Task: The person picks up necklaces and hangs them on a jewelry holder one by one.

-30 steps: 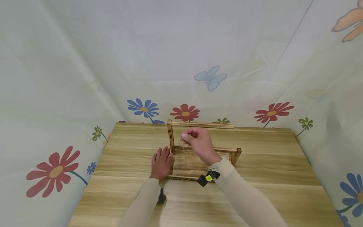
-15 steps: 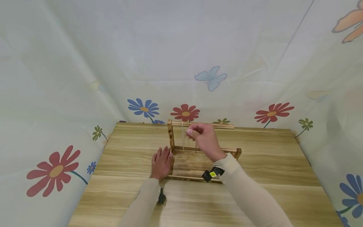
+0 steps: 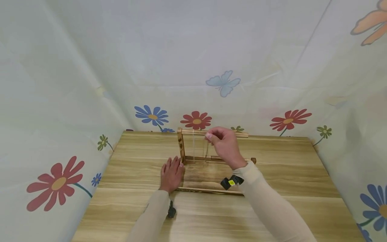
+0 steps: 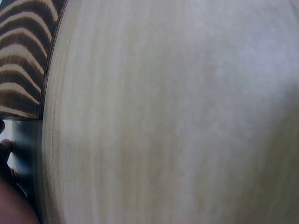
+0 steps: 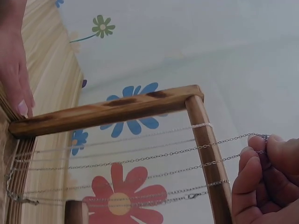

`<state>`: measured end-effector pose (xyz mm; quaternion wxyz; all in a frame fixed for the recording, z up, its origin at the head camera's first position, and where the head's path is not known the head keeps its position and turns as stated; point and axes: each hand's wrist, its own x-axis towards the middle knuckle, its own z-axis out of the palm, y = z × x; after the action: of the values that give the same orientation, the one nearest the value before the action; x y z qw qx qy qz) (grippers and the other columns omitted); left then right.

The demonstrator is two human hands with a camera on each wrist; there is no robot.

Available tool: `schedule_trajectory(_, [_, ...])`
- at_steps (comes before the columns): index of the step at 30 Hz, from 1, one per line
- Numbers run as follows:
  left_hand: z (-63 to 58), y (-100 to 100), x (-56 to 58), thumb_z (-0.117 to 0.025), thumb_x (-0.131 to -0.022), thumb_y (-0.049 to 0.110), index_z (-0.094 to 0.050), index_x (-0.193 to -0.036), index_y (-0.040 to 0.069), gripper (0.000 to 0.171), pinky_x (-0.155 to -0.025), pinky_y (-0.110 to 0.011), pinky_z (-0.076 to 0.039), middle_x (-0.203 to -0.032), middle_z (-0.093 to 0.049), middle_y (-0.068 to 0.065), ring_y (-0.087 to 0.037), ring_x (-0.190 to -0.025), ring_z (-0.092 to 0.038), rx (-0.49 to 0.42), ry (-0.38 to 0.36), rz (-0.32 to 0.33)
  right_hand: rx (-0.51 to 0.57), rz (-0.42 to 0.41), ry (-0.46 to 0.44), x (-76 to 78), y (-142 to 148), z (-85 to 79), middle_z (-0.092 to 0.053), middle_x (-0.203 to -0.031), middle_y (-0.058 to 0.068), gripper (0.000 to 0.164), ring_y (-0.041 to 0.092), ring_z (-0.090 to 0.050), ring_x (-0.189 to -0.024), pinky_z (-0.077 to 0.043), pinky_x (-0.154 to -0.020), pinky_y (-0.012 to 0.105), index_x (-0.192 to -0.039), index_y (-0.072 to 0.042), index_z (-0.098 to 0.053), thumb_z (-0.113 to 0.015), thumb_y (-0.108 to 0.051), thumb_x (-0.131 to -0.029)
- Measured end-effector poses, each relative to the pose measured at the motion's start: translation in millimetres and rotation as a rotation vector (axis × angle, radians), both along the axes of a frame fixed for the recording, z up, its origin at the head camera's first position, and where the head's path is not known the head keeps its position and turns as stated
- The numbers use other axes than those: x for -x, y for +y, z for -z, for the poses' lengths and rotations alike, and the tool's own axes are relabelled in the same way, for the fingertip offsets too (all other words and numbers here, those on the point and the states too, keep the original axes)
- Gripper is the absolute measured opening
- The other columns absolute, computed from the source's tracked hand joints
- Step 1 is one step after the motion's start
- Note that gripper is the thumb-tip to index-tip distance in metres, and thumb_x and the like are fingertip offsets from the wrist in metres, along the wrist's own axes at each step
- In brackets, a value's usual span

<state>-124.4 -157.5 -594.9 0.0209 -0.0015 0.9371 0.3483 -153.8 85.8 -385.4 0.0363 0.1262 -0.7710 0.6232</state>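
Note:
A brown wooden jewelry stand (image 3: 181, 144) has a tray base, one upright at the left and a horizontal bar on top. My left hand (image 3: 171, 174) lies with straight fingers against the base's left end, near the foot of the upright. At the bar, my right hand (image 3: 225, 146) pinches a thin silver chain necklace (image 5: 233, 138) between thumb and forefinger. Two strands of it run from the fingertips past the bar; the right wrist view does not settle whether it rests on the wood. Other fine chains (image 5: 163, 136) loop over the bar and hang down.
The stand is on a wood-grain table (image 3: 272, 215), close to its back edge. A pale cloth backdrop (image 3: 169, 67) printed with flowers and butterflies encloses the table at the back and both sides. A lower rail (image 3: 217, 158) crosses the stand behind the tray.
My right hand has moved right and slightly up to the bar, carrying the pinched necklace away from the chain at the left. My left hand has stayed in place.

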Motion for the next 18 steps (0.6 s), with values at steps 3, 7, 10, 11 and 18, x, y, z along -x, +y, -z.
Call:
schedule_trajectory(3, [-0.5,-0.3,-0.3,-0.030,-0.115,0.043,-0.041,-0.160,0.009,0.058,-0.129,-0.061,-0.007,-0.172,-0.032,-0.010,-0.038,-0.163,-0.015,0.005,-0.010,-0.003,-0.011,0.012,0.026,1.5,3.8,1.7,-0.074,-0.093,0.020,0.015,0.018,-0.064,-0.077,-0.057,-0.072,0.032,-0.099,0.000,-0.076,-0.066,-0.010,-0.103])
schedule_trajectory(7, [0.2,-0.1,-1.4,-0.029,-0.115,0.042,-0.042,-0.160,0.007,0.058,-0.128,-0.062,-0.008,-0.172,-0.033,-0.011,-0.038,-0.163,-0.016,0.022,0.001,-0.007,-0.018,0.030,0.037,3.3,9.0,3.3,-0.074,-0.093,0.022,0.014,0.017,-0.064,-0.076,-0.057,-0.071,0.030,-0.099,0.000,-0.077,-0.067,-0.010,-0.102])
schedule_trajectory(10, [0.6,0.2,-1.5,-0.030,-0.115,0.040,-0.043,-0.159,0.006,0.058,-0.128,-0.063,-0.008,-0.171,-0.034,-0.012,-0.040,-0.162,-0.017,0.021,0.015,-0.008,-0.025,0.045,0.037,4.3,12.4,2.9,-0.074,-0.092,0.018,0.013,0.020,-0.065,-0.077,-0.057,-0.070,0.029,-0.098,-0.003,-0.077,-0.068,-0.011,-0.101])
schedule_trajectory(11, [0.4,0.3,-1.6,-0.030,-0.115,0.040,-0.043,-0.159,0.006,0.058,-0.128,-0.062,-0.008,-0.171,-0.033,-0.012,-0.039,-0.162,-0.016,0.020,0.012,-0.010,-0.028,0.049,0.038,4.6,13.4,2.9,-0.074,-0.092,0.018,0.012,0.023,-0.066,-0.078,-0.057,-0.070,0.028,-0.098,-0.003,-0.077,-0.068,-0.011,-0.101])
schedule_trajectory(18, [0.0,1.1,-1.1,-0.030,-0.115,0.040,-0.043,-0.159,0.006,0.057,-0.128,-0.063,-0.008,-0.171,-0.033,-0.012,-0.040,-0.162,-0.016,0.016,0.011,-0.006,-0.036,0.070,0.037,4.4,21.2,0.6,-0.073,-0.092,0.021,0.014,0.030,-0.066,-0.081,-0.056,-0.070,0.026,-0.098,-0.003,-0.077,-0.067,-0.012,-0.102])
